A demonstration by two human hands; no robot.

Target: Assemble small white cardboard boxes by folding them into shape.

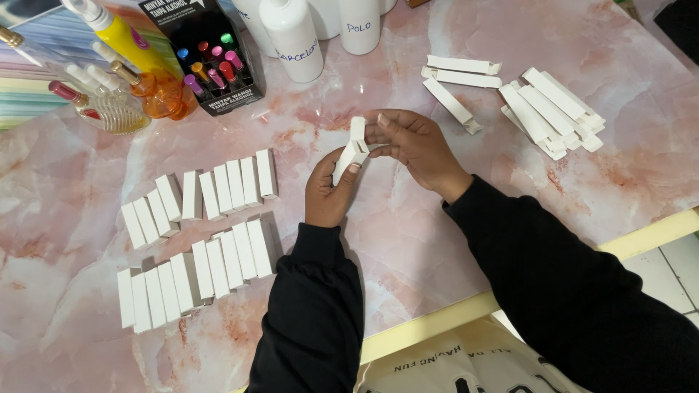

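Note:
My left hand (pixel 325 193) grips the body of a small white cardboard box (pixel 351 151) above the pink marble table (pixel 437 240). My right hand (pixel 413 143) pinches the box's open end flap with its fingertips. Two rows of closed white boxes (pixel 200 196), (pixel 193 276) lie side by side to the left of my hands. A heap of flat white box blanks (pixel 550 113) lies to the right, with a few loose blanks (pixel 459 76) beside it.
White bottles (pixel 293 40) stand at the back. A black display box of small coloured vials (pixel 211 62) is at the back left, next to a yellow bottle (pixel 127 36) and glass perfume bottles (pixel 109 109). The table's yellow front edge (pixel 437 324) runs below my arms.

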